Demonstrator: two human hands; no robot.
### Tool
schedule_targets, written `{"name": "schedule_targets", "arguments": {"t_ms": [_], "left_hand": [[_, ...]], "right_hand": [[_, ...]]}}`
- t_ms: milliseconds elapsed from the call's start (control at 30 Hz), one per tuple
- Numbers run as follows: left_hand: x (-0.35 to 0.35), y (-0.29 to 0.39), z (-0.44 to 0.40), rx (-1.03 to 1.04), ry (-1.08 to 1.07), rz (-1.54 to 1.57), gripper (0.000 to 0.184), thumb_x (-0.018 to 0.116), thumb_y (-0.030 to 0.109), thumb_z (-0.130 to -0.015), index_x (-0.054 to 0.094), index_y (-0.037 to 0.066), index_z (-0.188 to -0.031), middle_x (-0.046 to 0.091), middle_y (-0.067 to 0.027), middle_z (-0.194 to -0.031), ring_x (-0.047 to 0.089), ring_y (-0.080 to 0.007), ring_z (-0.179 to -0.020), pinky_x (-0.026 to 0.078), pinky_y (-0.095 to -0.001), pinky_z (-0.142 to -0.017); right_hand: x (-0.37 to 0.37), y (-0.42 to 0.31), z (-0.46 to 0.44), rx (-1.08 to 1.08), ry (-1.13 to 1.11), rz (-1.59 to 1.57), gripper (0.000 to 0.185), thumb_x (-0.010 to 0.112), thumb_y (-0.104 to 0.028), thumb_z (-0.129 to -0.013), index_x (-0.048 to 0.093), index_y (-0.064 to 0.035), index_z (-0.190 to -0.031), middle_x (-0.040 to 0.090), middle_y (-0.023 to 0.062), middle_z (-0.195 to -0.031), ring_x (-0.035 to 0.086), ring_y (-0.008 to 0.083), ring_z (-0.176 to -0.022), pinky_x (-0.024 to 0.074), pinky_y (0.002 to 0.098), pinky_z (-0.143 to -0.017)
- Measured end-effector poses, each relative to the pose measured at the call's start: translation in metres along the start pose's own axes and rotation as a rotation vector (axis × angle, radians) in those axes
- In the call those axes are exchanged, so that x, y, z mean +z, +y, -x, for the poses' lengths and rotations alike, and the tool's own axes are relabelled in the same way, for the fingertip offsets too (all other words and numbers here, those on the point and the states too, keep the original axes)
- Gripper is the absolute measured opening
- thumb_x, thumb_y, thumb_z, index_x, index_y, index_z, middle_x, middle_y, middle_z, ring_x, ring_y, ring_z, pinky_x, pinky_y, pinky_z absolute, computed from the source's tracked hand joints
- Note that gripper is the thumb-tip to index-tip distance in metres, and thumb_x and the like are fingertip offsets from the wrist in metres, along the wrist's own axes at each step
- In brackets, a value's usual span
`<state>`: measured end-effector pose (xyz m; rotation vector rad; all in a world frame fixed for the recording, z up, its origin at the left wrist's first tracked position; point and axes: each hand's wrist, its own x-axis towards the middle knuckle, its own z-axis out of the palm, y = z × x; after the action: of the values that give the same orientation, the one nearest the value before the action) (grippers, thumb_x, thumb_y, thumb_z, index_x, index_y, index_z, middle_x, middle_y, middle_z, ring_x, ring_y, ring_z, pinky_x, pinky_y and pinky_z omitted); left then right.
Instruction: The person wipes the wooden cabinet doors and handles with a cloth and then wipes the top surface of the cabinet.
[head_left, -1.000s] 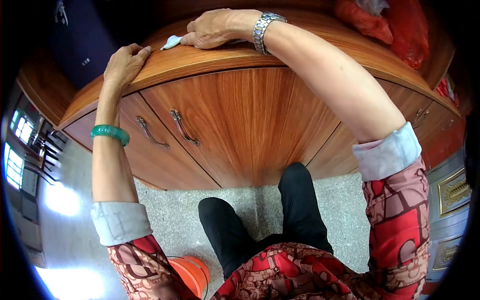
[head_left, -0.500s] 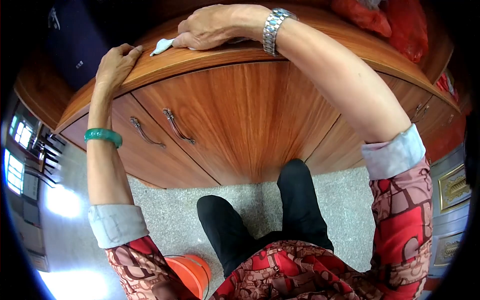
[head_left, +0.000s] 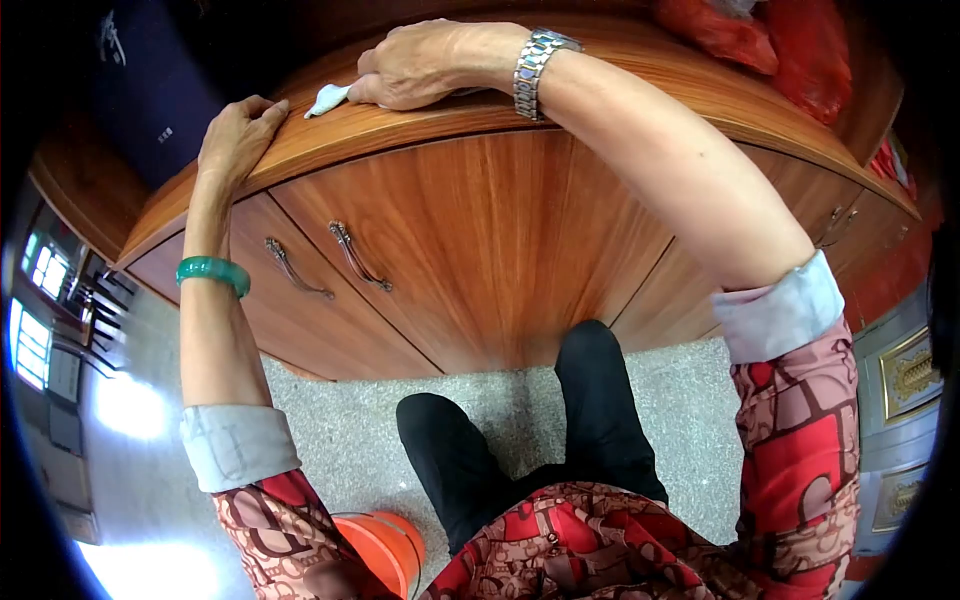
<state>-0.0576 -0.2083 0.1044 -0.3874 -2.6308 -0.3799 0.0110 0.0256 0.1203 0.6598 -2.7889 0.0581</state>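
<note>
My right hand (head_left: 425, 65) grips a pale cloth (head_left: 328, 99) and presses it on the wooden cabinet top (head_left: 300, 135) near its front edge. Only one end of the cloth sticks out to the left of my fingers; most of it is hidden under the palm. Farther left, my left hand (head_left: 238, 138) rests open on the same edge, holding nothing, thumb stretched toward the cloth. A green bangle (head_left: 213, 272) circles my left wrist and a metal watch (head_left: 538, 72) my right.
A dark blue box (head_left: 150, 100) stands on the cabinet at left, red plastic bags (head_left: 800, 60) at right. Metal handles (head_left: 357, 258) stick out from the doors below. An orange bucket (head_left: 395, 550) sits on the floor (head_left: 690, 410) by my legs.
The view has shifted slightly, so both arms and the cabinet edge appear a little lower. My right hand is still on the cloth, and my left hand keeps its place on the edge.
</note>
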Motion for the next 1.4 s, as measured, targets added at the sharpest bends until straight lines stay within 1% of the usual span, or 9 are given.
{"name": "schedule_targets", "arguments": {"t_ms": [267,333,667,733,933,1033,1200,1333,1400], "left_hand": [[0.001,0.003,0.003,-0.025,0.026,-0.025,0.046,0.051,0.047,-0.088,0.067,0.008,-0.107,0.068,-0.0131,-0.099,0.063,-0.0288,-0.096,0.047,-0.038,-0.086],[-0.002,0.005,0.002,-0.019,0.007,-0.024,0.046,0.051,0.047,-0.088,0.067,0.008,-0.107,0.068,-0.013,-0.099,0.063,-0.0287,-0.096,0.047,-0.038,-0.086],[0.0,0.004,0.002,-0.003,0.02,-0.009,0.047,0.051,0.049,-0.088,0.067,0.008,-0.107,0.069,-0.014,-0.098,0.063,-0.0295,-0.096,0.047,-0.0392,-0.085],[-0.002,0.009,0.004,-0.019,0.022,-0.022,0.048,0.051,0.049,-0.088,0.067,0.009,-0.108,0.069,-0.0139,-0.098,0.063,-0.0294,-0.097,0.047,-0.0393,-0.086],[0.0,0.006,0.003,-0.021,0.021,-0.022,0.047,0.051,0.049,-0.088,0.067,0.009,-0.108,0.069,-0.0128,-0.098,0.063,-0.0285,-0.097,0.047,-0.0396,-0.087],[-0.002,0.01,0.005,-0.042,0.011,0.007,0.049,0.052,0.046,-0.089,0.065,0.002,-0.109,0.067,-0.0176,-0.102,0.064,-0.0297,-0.095,0.047,-0.0365,-0.085],[-0.003,0.01,0.005,-0.038,-0.006,-0.028,0.045,0.05,0.047,-0.089,0.067,0.01,-0.108,0.068,-0.0133,-0.101,0.063,-0.0293,-0.098,0.047,-0.0402,-0.086],[-0.001,0.008,0.003,-0.027,0.01,-0.049,0.045,0.05,0.048,-0.089,0.067,0.01,-0.107,0.068,-0.0133,-0.1,0.063,-0.0291,-0.097,0.047,-0.04,-0.086],[0.0,0.008,0.002,-0.03,0.024,-0.046,0.046,0.051,0.048,-0.088,0.067,0.009,-0.106,0.068,-0.0131,-0.098,0.063,-0.0291,-0.097,0.047,-0.0397,-0.085]], "right_hand": [[-0.012,-0.003,0.022,-0.111,-0.018,-0.021,0.052,0.034,-0.046,-0.096,0.062,-0.002,-0.1,0.06,0.018,-0.075,0.059,0.0293,-0.07,0.0452,0.0453,-0.067],[-0.02,-0.009,0.021,-0.018,-0.116,-0.025,0.056,0.032,-0.043,-0.097,0.064,0.0015,-0.108,0.064,0.0217,-0.105,0.061,0.0356,-0.098,0.0476,0.0467,-0.083],[-0.008,-0.006,-0.012,0.108,-0.159,-0.015,0.052,0.033,-0.043,-0.095,0.064,-0.0038,-0.112,0.061,0.0206,-0.115,0.058,0.034,-0.107,0.0456,0.0455,-0.088],[0.0,-0.003,-0.01,0.052,-0.019,0.033,0.056,0.034,-0.049,-0.096,0.063,-0.0022,-0.106,0.065,0.02,-0.092,0.064,0.0323,-0.087,0.0473,0.0451,-0.077],[-0.018,-0.01,0.033,-0.124,-0.058,-0.004,0.053,0.036,-0.048,-0.096,0.062,-0.0025,-0.101,0.063,0.0201,-0.081,0.062,0.0349,-0.08,0.0472,0.0472,-0.075],[-0.02,-0.01,0.044,-0.111,-0.049,-0.047,0.05,0.037,-0.047,-0.096,0.061,-0.0029,-0.093,0.06,0.0186,-0.072,0.06,0.0349,-0.074,0.0465,0.0481,-0.07],[-0.02,-0.008,0.033,-0.102,-0.075,-0.047,0.053,0.037,-0.049,-0.096,0.061,-0.0025,-0.091,0.059,0.0177,-0.073,0.059,0.0311,-0.072,0.0448,0.0449,-0.069],[-0.003,-0.001,0.005,-0.048,0.045,-0.043,0.055,0.036,-0.051,-0.096,0.062,-0.0023,-0.094,0.061,0.0181,-0.075,0.06,0.0305,-0.073,0.0444,0.0449,-0.069],[-0.003,0.0,-0.011,0.009,-0.035,-0.012,0.056,0.036,-0.052,-0.095,0.063,-0.0024,-0.096,0.062,0.019,-0.08,0.061,0.0314,-0.077,0.0452,0.0449,-0.07]]}}
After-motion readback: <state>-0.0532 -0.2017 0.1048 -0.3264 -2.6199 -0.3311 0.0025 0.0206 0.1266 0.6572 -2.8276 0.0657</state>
